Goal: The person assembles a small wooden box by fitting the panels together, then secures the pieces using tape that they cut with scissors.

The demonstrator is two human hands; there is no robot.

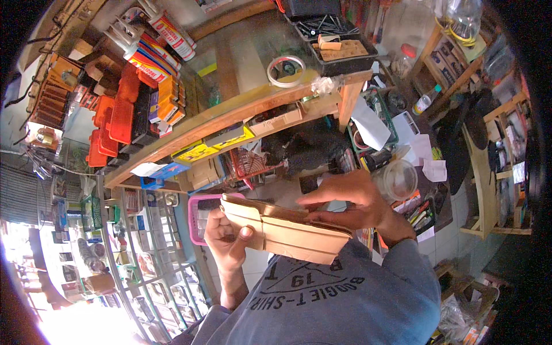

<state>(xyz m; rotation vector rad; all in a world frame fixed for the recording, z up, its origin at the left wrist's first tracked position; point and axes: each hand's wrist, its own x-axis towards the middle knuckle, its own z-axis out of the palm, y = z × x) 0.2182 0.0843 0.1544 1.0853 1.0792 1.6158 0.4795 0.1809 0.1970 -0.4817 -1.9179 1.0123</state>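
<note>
Evidently the work is midway, judging by the tan cardboard box (pixel 287 234) held up just in front of the grey-blue printed T-shirt (pixel 356 296), its upper side open and not yet folded shut. The left hand (pixel 225 237) grips the box's left end, thumb pressed on the near face and the other fingers curled behind it. At the opening, the right hand (pixel 353 198) has its index finger stretched toward the dark gap and the thumb by the rim; whether these pinch a flap or something within, I cannot tell. The contents are hidden, so how much handling is left cannot be read; the box being lifted and opened looks done, closing it does not.

Beyond the left hand stands a pink plastic basket (pixel 192 221), and past the right hand a clear round tub (pixel 401 179). Farther off, the wood-framed glass counter (pixel 230 125) bears a tape roll (pixel 270 73), a black tray (pixel 344 68) of long screws and red-orange plastic cases (pixel 119 126).
</note>
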